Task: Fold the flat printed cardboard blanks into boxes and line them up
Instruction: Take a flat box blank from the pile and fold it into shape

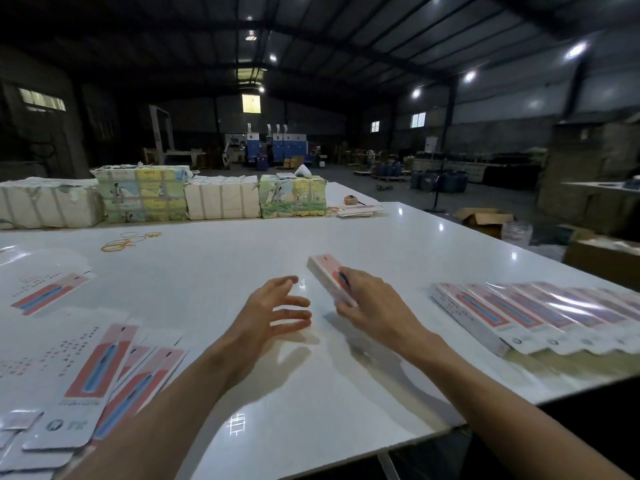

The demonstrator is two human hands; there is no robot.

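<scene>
My right hand (372, 299) grips a folded pink-and-white box (327, 273) by its near end, holding it slanted above the white table (242, 393). Just left of it my left hand (277, 311) hovers with fingers spread and holds nothing. A row of folded boxes (540, 315) lies side by side along the table's right edge. Flat printed blanks (107, 372) lie fanned out at the near left, and another flat blank (52, 292) lies farther back on the left.
Wrapped paper bundles (145, 197) line the table's far edge. Loose rubber bands (130, 240) lie in front of them. A thin stack of sheets (360, 210) and a small tape measure (351, 199) sit at the far right corner. Open cartons (485, 218) stand on the floor beyond.
</scene>
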